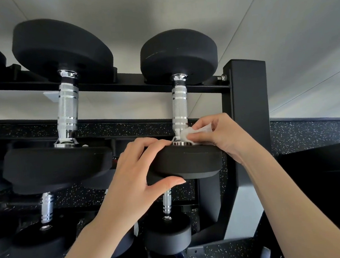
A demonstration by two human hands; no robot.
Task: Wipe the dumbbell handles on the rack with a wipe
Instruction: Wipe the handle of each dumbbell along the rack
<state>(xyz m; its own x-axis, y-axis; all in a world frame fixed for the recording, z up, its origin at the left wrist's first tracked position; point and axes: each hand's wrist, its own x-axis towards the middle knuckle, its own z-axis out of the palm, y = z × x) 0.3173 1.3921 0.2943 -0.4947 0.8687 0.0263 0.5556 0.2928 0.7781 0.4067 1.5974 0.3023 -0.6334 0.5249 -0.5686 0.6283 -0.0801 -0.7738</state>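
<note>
Dumbbell handle (180, 105) at the right end of the rack's (247, 94) upper tier, beside the black upright, is under cleaning at its near end, where the right hand (221, 139) pinches a crumpled white wipe (194, 134) against the chrome collar while the left hand (137, 172), fingers curled over the rim and thumb beneath, grips the near weight head (188, 162) to steady it. Judged as an early-to-middle step, the next move calls for drawing the wipe along the knurled shaft toward the far head; the neighbouring handle (67, 110) awaits, lower-tier dumbbells are partly hidden, and the leftmost is cut off.
</note>
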